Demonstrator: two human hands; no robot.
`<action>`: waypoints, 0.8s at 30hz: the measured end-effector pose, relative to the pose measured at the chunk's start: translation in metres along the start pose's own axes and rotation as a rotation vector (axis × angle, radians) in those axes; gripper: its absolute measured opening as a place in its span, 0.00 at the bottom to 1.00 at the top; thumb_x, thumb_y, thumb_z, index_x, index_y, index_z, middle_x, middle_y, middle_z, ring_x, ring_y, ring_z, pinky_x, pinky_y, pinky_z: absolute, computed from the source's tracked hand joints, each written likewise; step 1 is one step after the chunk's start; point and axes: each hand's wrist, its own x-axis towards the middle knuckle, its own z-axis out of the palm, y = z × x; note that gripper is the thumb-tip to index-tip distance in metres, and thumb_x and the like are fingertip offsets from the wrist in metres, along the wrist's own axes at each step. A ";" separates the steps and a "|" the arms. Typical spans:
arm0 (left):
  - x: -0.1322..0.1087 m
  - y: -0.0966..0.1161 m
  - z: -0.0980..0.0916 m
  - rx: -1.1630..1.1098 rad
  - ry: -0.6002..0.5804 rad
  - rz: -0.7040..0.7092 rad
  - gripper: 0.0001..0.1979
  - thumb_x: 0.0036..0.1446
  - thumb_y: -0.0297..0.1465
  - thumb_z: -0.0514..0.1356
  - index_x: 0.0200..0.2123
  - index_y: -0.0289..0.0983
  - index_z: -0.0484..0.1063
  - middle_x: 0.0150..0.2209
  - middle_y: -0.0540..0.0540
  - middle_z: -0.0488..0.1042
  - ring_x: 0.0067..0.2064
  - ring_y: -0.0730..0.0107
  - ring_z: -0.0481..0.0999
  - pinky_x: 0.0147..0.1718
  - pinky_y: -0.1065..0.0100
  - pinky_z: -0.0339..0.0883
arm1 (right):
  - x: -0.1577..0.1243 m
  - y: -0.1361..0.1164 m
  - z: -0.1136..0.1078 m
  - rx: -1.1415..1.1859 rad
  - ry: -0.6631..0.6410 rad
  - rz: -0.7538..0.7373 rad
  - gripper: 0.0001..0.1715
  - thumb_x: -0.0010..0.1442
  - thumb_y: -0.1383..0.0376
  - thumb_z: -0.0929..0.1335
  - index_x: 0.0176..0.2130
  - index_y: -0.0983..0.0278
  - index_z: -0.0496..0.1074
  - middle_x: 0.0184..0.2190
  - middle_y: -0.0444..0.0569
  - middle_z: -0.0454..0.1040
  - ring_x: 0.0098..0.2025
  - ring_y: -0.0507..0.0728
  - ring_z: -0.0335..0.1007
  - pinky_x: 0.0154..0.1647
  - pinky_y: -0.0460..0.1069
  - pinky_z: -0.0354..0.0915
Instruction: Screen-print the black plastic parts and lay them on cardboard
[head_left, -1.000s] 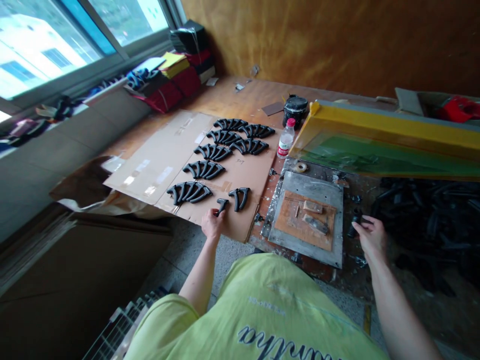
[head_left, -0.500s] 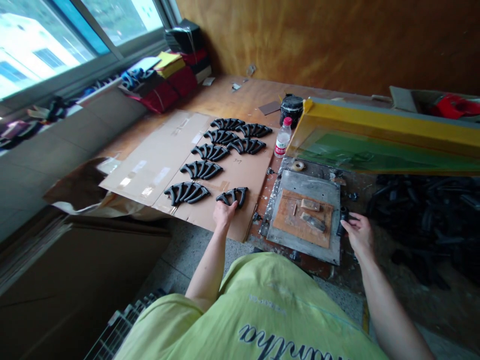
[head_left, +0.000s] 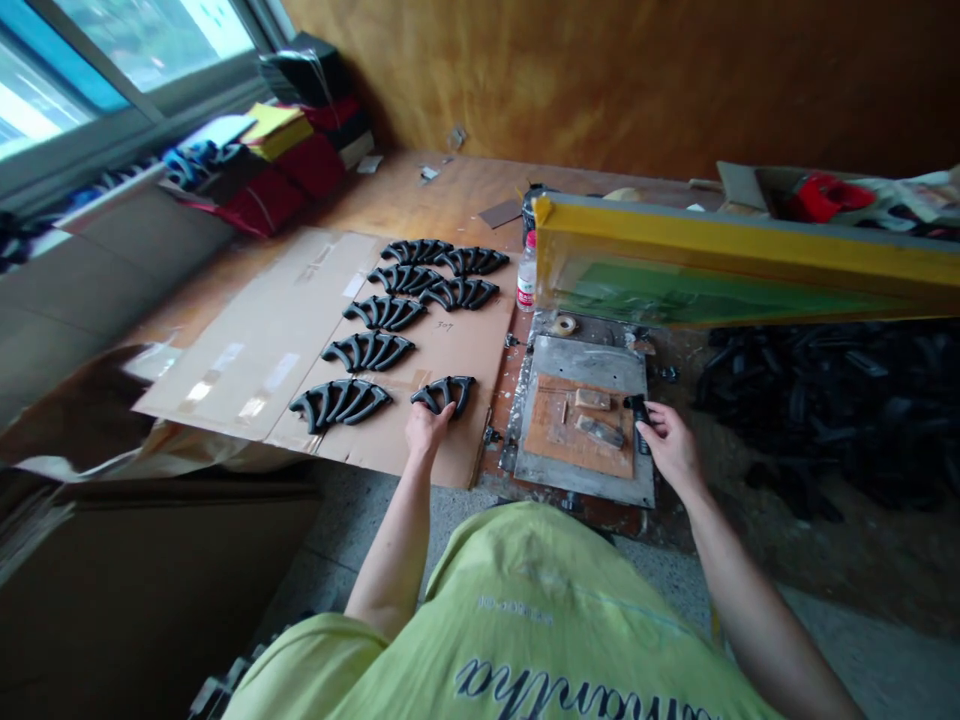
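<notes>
My left hand (head_left: 428, 430) is at the near edge of a cardboard sheet (head_left: 442, 455), its fingers closed on the end of a short row of black curved handle-like parts (head_left: 459, 393). Several longer fanned rows of the same parts, such as the nearest row (head_left: 341, 402), lie to its left and beyond. My right hand (head_left: 670, 445) pinches one black curved part (head_left: 639, 424) over the right edge of a grey metal plate (head_left: 585, 355). On that plate a brown board (head_left: 547, 455) carries a small block (head_left: 592, 399) and a greyish, worn piece (head_left: 600, 432).
A screen frame with yellow edges (head_left: 720, 230) is tilted up behind the plate. Near it stand a red-capped bottle (head_left: 526, 275) and a tape roll (head_left: 564, 325). A dark heap of black parts (head_left: 825, 410) covers the right side. Red boxes (head_left: 259, 200) sit by the window.
The view has shifted to the right. My right hand has carried its black part slightly left, from beside the plate's edge to over it. My left hand stays at the short row.
</notes>
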 end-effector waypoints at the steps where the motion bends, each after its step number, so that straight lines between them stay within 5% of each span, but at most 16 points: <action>1: 0.002 0.000 0.000 0.002 -0.008 0.017 0.30 0.53 0.52 0.62 0.49 0.35 0.68 0.51 0.31 0.77 0.55 0.46 0.76 0.49 0.58 0.68 | 0.000 -0.008 0.002 -0.037 -0.025 -0.048 0.26 0.60 0.56 0.67 0.55 0.61 0.72 0.45 0.54 0.78 0.37 0.58 0.74 0.42 0.55 0.72; 5: 0.013 -0.002 0.005 0.001 -0.045 0.065 0.27 0.54 0.49 0.62 0.48 0.35 0.70 0.49 0.34 0.79 0.52 0.49 0.78 0.47 0.60 0.69 | 0.004 -0.037 0.013 -0.201 -0.146 -0.310 0.21 0.65 0.65 0.63 0.55 0.59 0.75 0.50 0.51 0.78 0.49 0.60 0.74 0.51 0.55 0.69; 9: 0.018 -0.002 0.008 0.016 -0.105 0.111 0.23 0.55 0.50 0.60 0.44 0.37 0.74 0.44 0.37 0.81 0.50 0.49 0.79 0.47 0.59 0.69 | 0.010 -0.057 0.024 -0.367 -0.195 -0.488 0.20 0.67 0.67 0.62 0.54 0.59 0.77 0.47 0.50 0.79 0.47 0.59 0.72 0.50 0.53 0.68; 15: 0.003 0.018 -0.007 0.028 0.111 0.186 0.25 0.55 0.47 0.59 0.47 0.34 0.73 0.48 0.33 0.77 0.54 0.47 0.75 0.52 0.55 0.66 | 0.007 -0.062 0.035 -0.494 -0.231 -0.591 0.22 0.66 0.71 0.63 0.53 0.58 0.78 0.47 0.51 0.78 0.47 0.60 0.69 0.49 0.54 0.67; 20: -0.023 0.100 -0.043 -0.485 0.002 0.448 0.22 0.54 0.48 0.61 0.43 0.37 0.73 0.34 0.46 0.76 0.35 0.65 0.75 0.35 0.66 0.70 | 0.010 -0.064 0.039 -0.422 -0.220 -0.613 0.23 0.67 0.65 0.64 0.60 0.60 0.72 0.61 0.53 0.70 0.60 0.63 0.66 0.60 0.59 0.64; 24: -0.068 0.192 -0.080 -1.041 -0.193 0.712 0.24 0.59 0.51 0.58 0.49 0.40 0.70 0.28 0.51 0.72 0.25 0.76 0.69 0.25 0.73 0.64 | 0.003 -0.073 0.052 -0.451 -0.315 -0.708 0.39 0.64 0.56 0.69 0.69 0.65 0.58 0.69 0.58 0.57 0.70 0.65 0.52 0.70 0.65 0.50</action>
